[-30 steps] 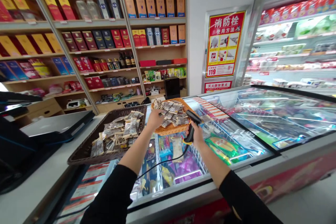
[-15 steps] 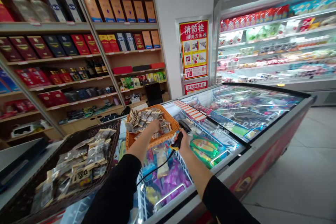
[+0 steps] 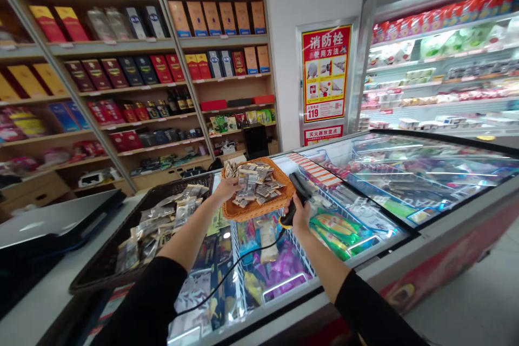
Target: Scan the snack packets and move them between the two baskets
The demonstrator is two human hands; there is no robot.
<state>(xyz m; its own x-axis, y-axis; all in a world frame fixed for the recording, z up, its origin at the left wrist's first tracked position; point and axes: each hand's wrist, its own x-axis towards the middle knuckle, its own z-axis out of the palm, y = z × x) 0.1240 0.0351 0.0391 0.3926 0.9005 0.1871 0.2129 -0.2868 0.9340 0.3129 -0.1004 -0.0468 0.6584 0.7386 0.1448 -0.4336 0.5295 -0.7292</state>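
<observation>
My right hand [image 3: 300, 218] is wrapped round the handle of a black barcode scanner [image 3: 295, 203] with yellow trim; its head points up and left over the freezer. My left hand [image 3: 227, 189] is at the left side of an orange wicker basket [image 3: 259, 211]. Its partly hidden fingers are closed against small clear-and-tan packets [image 3: 232, 169] there. More packets [image 3: 255, 179] are heaped in the basket, which rests on the freezer's glass top. A dark cable runs from the scanner down past my left sleeve.
A dark brown wicker tray [image 3: 97, 273] of similar packets stands at left, beside a grey counter [image 3: 44, 275]. The glass-topped freezer [image 3: 324, 275] holds bagged goods in wire baskets. Shelves of boxes [image 3: 133, 81] line the back; a lit display fridge [image 3: 441, 70] stands at right.
The view has swung left, so things appear further right. My left hand has moved from the middle of the orange basket to its left side. My right hand keeps the scanner.
</observation>
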